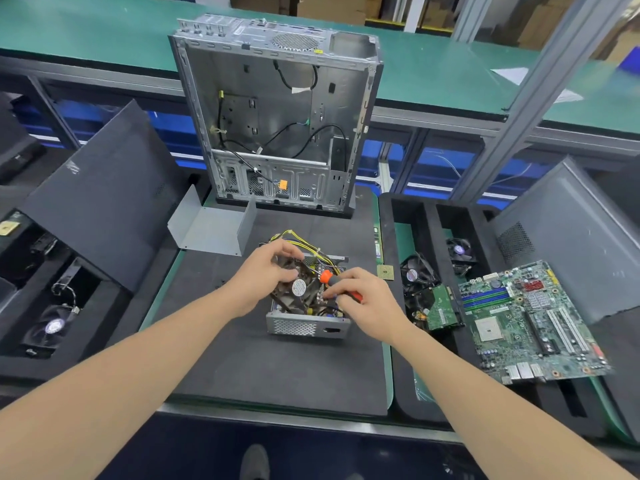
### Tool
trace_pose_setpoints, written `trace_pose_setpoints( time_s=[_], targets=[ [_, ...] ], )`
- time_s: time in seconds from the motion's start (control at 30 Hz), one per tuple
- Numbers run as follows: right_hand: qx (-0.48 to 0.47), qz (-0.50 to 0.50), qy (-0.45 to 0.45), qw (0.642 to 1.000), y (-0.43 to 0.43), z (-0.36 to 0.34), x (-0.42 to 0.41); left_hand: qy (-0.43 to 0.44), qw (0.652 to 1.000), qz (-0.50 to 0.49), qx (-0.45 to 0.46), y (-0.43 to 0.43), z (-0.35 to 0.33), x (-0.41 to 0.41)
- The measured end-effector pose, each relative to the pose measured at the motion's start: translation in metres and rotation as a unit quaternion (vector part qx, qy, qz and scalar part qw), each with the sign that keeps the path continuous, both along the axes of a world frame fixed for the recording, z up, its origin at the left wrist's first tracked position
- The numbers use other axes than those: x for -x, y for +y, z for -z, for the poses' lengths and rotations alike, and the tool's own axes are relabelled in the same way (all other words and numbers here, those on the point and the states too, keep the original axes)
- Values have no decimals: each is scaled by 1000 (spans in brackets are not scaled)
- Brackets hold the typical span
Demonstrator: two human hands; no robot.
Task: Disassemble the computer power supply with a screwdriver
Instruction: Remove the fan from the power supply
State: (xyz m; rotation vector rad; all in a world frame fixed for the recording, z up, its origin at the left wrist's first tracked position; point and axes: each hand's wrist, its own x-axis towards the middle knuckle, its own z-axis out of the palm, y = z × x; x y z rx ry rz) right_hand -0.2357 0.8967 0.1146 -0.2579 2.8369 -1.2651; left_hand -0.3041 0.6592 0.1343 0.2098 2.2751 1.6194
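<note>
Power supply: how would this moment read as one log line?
left hand: grips fan | right hand: holds screwdriver | power supply: open

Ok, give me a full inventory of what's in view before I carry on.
power supply: one, grey, opened, centre of mat
screwdriver: one, orange-black handle, over the power supply
metal cover: one, grey, behind-left of the power supply
computer case: one, silver, upright at back
motherboard: one, green, right
processor chip: one, gold, right of the power supply
fans: three, black, two right, one left
mat: one, black, under the power supply
left hand: grips the power supply
right hand: holds the screwdriver
</note>
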Motion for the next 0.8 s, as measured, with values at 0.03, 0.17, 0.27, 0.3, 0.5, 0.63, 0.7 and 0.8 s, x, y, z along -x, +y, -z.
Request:
trace_pose_setpoints(
  time_s=[0.03, 0.17, 0.27, 0.3, 0.5, 0.63, 0.7, 0.8],
  targets=[
    [12, 5, 6, 1000, 0, 1, -1, -36, 999, -29, -6, 5, -2, 2],
    [134, 67, 35, 988, -1, 5, -10, -128, 986, -111, -1, 20, -8, 6],
    [225, 67, 24, 972, -4, 0, -10, -156, 983, -93, -15, 31, -20, 2],
    [220, 50, 13, 974, -6, -1, -7, -153, 985, -74, -11, 35, -23, 2],
    [230, -9, -68, 971, -7, -2, 9, -115, 986, -124, -14, 57, -18, 9],
    [215, 134, -71, 965, 14, 15, 11, -130, 977, -156, -59, 56, -21, 18],
    [56, 138, -112, 983, 29, 30, 7, -121, 977, -153, -90, 57, -22, 19],
    [-54, 56, -163, 983, 37, 45, -1, -127, 970, -151, -139, 62, -25, 16]
  ],
)
